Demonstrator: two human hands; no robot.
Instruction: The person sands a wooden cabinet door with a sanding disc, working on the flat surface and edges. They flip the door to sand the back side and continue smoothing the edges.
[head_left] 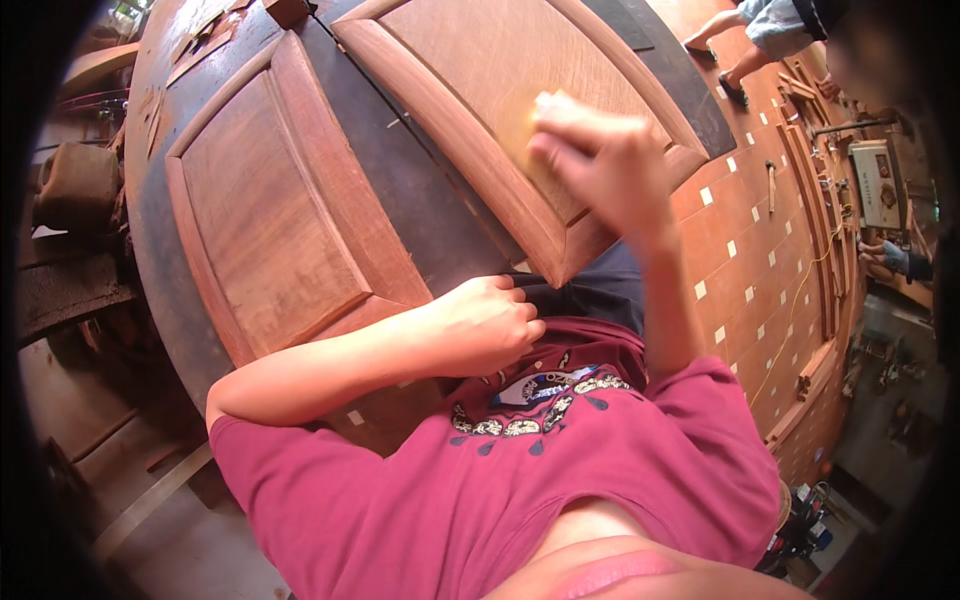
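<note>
My right hand [605, 165] is closed over a small yellow piece [536, 118] on a framed wooden door panel [480, 70]. Motion blurs the hand and the piece, so I cannot tell its exact kind. The panel lies tilted on a dark tabletop, its near corner by my waist. Bent across my front, my left arm ends in a curled left hand [495, 318], just in front of my shirt and beside the near end of a second framed panel [265, 210]. The inside of that fist is hidden. The second panel lies to the left, apart from the first.
Wood scraps [200, 50] lie at the dark table's [410, 180] far left, and a small wood block [288, 12] at its far edge. Wooden strips [815, 230] and a hammer [770, 187] are on the tiled floor [740, 270] to the right. Another person's legs [745, 60] stand far right.
</note>
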